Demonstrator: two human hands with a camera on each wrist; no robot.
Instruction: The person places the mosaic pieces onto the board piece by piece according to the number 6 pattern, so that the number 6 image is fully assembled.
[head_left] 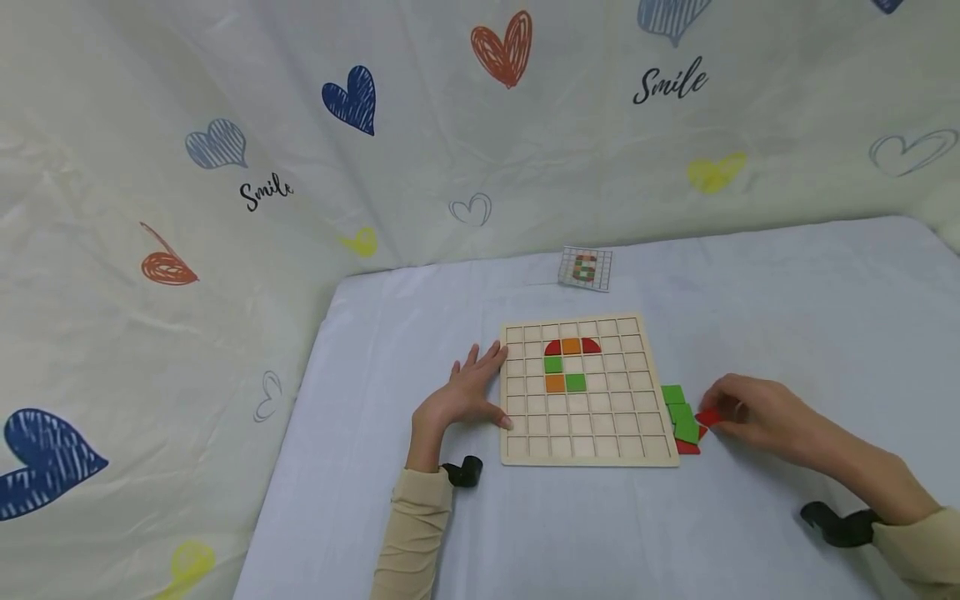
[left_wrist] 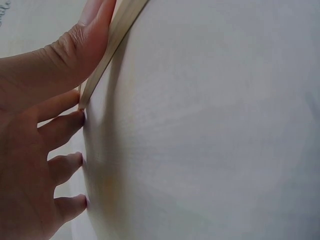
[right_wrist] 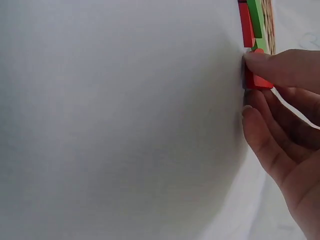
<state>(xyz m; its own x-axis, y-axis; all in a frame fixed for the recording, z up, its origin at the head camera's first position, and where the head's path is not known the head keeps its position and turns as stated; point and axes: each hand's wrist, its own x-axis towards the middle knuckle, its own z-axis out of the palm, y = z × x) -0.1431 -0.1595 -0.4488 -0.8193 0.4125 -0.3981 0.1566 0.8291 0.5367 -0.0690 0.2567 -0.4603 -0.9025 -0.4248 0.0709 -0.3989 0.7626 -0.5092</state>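
A pale wooden grid board (head_left: pixel 525 450) lies flat on the table, with red, orange and green tiles set in its upper squares. Spread along its left edge, my left hand (head_left: pixel 467 393) touches the rim with thumb and fingertips; the left wrist view shows the thumb against the board's side. Just right of the board, my right hand (head_left: pixel 765 412) pinches a red tile (right_wrist: pixel 260 75) between thumb and fingers, low over the tabletop. Beside that tile lie several loose green tiles (head_left: pixel 681 417) and red tiles (head_left: pixel 687 447), partly overlapping. The held tile's full outline is hidden by the fingers.
Behind the board lies a small pattern card (head_left: pixel 586 269) with a coloured figure on a grid. White cloth covers the table (head_left: pixel 375 358). A curtain (head_left: pixel 420 142) printed with hearts hangs along the back and left. Black wrist devices (head_left: pixel 838 527) sit at both cuffs.
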